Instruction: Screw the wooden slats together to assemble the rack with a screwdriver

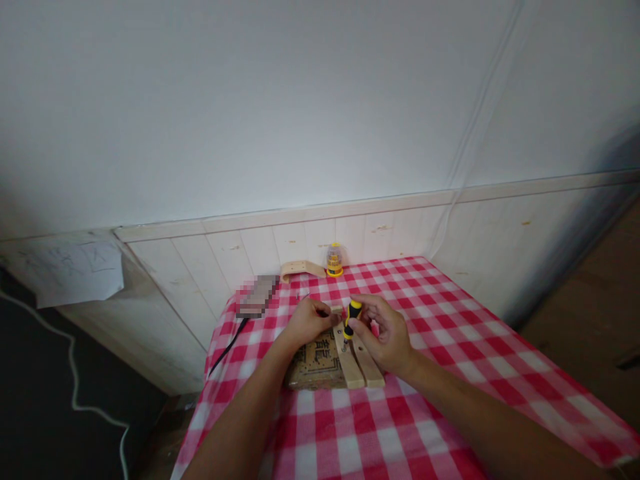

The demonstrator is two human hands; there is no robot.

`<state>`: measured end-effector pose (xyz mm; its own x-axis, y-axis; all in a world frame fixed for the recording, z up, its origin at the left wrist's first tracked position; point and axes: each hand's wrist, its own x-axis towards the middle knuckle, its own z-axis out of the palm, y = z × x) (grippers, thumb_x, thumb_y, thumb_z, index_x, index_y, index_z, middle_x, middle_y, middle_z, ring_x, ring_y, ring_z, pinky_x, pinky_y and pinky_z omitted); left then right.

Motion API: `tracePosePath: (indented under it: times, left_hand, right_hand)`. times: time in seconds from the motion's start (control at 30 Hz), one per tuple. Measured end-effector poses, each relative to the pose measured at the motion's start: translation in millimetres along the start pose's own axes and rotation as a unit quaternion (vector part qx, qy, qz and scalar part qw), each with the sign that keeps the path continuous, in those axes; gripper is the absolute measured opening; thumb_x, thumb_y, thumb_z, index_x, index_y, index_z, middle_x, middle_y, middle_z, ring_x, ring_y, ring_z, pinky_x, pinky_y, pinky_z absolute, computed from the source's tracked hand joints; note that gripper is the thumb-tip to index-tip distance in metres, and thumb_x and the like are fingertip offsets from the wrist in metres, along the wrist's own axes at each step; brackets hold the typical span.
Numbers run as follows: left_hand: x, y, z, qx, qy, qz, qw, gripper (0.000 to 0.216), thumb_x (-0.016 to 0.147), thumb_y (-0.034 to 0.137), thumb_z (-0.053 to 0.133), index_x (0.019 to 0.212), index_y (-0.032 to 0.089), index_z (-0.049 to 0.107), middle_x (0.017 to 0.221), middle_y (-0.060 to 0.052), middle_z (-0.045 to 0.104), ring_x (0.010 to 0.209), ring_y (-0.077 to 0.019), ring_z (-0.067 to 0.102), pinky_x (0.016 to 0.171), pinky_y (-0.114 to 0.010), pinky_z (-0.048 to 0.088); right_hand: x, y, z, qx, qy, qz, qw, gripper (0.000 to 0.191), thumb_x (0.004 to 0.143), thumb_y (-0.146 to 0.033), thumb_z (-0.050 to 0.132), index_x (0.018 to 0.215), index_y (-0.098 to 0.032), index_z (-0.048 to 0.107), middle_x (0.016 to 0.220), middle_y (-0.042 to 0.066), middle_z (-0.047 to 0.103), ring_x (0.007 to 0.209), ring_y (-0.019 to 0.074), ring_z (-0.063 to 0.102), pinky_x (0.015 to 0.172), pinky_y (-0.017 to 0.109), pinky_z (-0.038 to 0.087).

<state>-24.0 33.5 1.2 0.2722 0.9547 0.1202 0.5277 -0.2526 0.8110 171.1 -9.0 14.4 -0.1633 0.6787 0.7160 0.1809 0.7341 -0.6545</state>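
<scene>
Your right hand (387, 337) grips the screwdriver (351, 319), likely light, stiff and slim, best held round its yellow-black handle, while your left hand (307, 321), fingers curled in, touches the wooden slat (350, 367).

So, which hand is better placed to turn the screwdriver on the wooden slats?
Probably the right hand: its fingers grip the yellow-black screwdriver, which stands tip-down on the wooden slats. The left hand is only beside it, at the slats' far end.
</scene>
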Motion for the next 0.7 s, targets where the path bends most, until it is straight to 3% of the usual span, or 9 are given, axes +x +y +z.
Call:
tracePosePath:
  times: [0.7]
  left_hand:
    - [1.8,-4.9,1.4,0.003,0.001,-0.001,1.0,0.039,0.076,0.044,0.065,0.054,0.014,0.056,0.05,0.006,0.035,0.05,-0.0076,0.03,0.049,-0.025,0.02]
  right_hand:
    - [1.4,3.4,3.4,0.009,0.029,0.015,0.999,0.031,0.085,-0.03,0.072,0.111,-0.023,0.057,0.074,0.0,0.066,0.057,0.0136,0.061,0.05,0.024,0.05]
